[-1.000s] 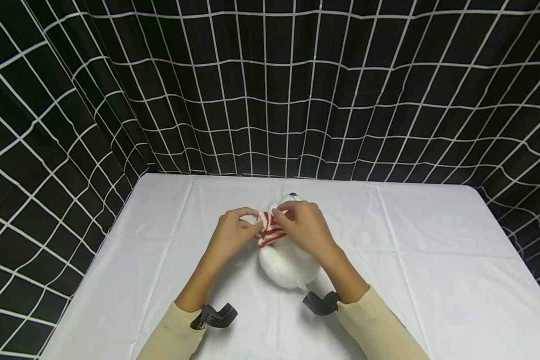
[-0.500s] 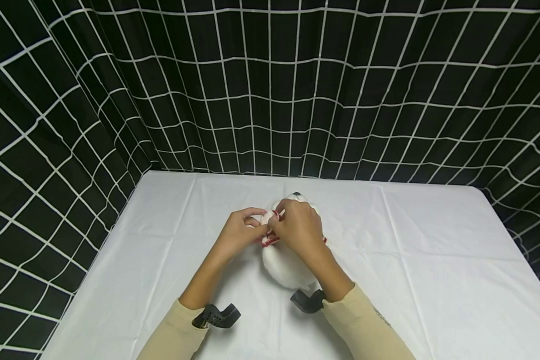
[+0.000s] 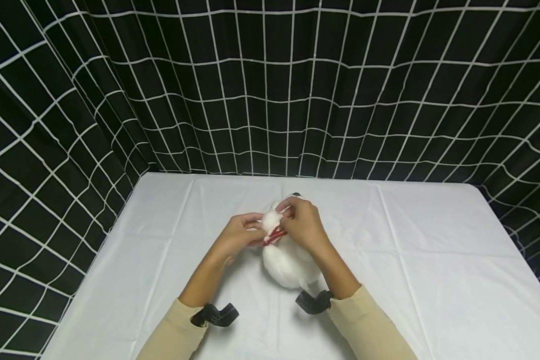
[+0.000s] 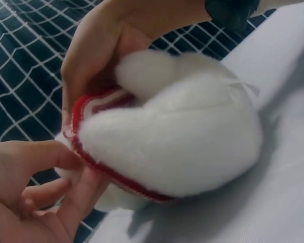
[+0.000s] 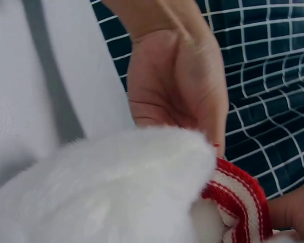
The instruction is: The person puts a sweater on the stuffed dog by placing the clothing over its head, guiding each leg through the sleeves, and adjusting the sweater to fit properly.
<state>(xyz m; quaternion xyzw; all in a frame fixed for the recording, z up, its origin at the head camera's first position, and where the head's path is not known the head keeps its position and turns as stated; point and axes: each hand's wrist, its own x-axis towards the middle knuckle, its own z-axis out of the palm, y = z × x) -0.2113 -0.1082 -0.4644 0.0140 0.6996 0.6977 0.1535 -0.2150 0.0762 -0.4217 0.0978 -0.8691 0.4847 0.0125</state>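
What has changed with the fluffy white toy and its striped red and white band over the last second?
The red and white striped knit band has been drawn in: less shows between the hands. Both the left hand and right hand still pinch it. The fluffy white plush toy stays on the white tablecloth.

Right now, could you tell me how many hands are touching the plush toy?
2: the left hand pinches the red-striped band at the white plush toy from its left, the right hand grips it from above.

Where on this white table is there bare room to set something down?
The table is bare right of the right hand, out to the curtain, and left of the left hand. The middle is crowded: both hands grip the plush toy.
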